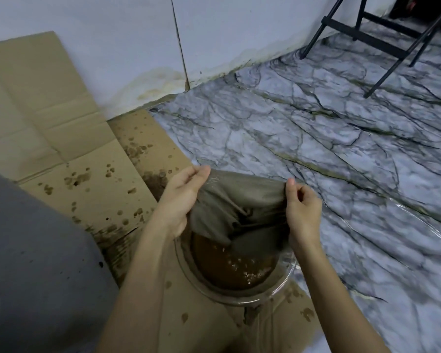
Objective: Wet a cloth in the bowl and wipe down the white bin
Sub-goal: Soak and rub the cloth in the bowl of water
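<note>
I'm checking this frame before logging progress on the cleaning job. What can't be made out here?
- Far rim and wall of the glass bowl, head view: covered by the cloth hanging between the left hand and the right hand.
- How deep the brown water is: too murky.
- The grey object at lower left: cut off by the frame edge, so it can't be identified.
- The black stand: top cut off.

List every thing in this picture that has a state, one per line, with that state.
cloth: held stretched between both hands, lower end hanging into the bowl
bowl: clear glass, upright, holding brown water
left hand: pinches the cloth's left top edge
right hand: pinches the cloth's right top corner
cardboard: lying flat, spotted with dark wet marks
</note>
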Available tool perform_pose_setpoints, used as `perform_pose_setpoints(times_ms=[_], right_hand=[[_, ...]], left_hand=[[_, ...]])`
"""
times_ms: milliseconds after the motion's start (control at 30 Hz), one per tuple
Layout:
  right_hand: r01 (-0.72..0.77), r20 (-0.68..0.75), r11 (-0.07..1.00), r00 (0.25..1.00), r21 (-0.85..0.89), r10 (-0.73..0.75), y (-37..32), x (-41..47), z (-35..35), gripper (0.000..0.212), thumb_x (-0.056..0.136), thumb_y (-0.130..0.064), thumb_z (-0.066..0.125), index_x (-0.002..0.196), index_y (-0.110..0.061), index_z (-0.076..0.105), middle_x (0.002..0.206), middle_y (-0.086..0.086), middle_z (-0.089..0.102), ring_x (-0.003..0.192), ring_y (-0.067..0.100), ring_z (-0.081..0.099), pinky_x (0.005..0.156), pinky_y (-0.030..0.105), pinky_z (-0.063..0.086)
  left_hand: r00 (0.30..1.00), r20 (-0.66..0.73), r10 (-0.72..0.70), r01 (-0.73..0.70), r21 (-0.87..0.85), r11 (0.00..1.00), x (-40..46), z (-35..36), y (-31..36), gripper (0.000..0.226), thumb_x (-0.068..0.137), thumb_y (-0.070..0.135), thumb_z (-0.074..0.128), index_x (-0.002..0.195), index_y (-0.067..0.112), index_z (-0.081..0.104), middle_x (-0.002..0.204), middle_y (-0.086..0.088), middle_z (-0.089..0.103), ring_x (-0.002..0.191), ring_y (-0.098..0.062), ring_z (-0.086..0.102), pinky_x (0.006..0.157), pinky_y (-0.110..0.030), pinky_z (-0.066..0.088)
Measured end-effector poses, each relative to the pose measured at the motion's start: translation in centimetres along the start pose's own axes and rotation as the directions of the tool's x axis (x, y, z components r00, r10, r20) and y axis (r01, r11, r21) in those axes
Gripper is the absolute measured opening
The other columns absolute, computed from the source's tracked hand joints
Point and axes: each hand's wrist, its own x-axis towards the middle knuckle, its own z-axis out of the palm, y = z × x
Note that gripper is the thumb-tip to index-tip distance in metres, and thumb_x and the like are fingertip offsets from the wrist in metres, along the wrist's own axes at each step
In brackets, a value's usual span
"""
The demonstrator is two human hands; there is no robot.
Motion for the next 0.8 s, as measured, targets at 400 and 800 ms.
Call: perform_pose_setpoints(times_ms=[400,800], right_hand=[[0.303,0.484,0.478,0.814,-0.825,0.32,12.4,-2.7,3.7,0.032,0.098,-0.027,0.044,0.124,-0.007,0.042,0.13,0.016,0.049,0.122,0.033,0.044,0.098,0.04,0.039],[0.161,0.488,0.749,0.839,-0.642,0.238,3.7,-0.6,0.7,0.027,0.094,-0.037,0.054,0.084,-0.014,0.064,0.078,0.002,0.065,0.07,0.012,0.059,0.063,0.026,0.048]], left_hand=[[0.981,-0.004,-0.194,0.042,0.98,0.193,1.9,1.9,-13.2,0.034,0.095,0.023,0.05,0.128,0.018,0.052,0.131,-0.008,0.047,0.12,-0.028,0.048,0.094,-0.04,0.045],[0.98,-0.135,0.147,-0.024,0.651,0.759,1.1,0.7,-8.6,0.023,0.098,0.033,0.044,0.076,0.031,0.048,0.077,-0.001,0.052,0.073,-0.008,0.054,0.062,-0.028,0.036]])
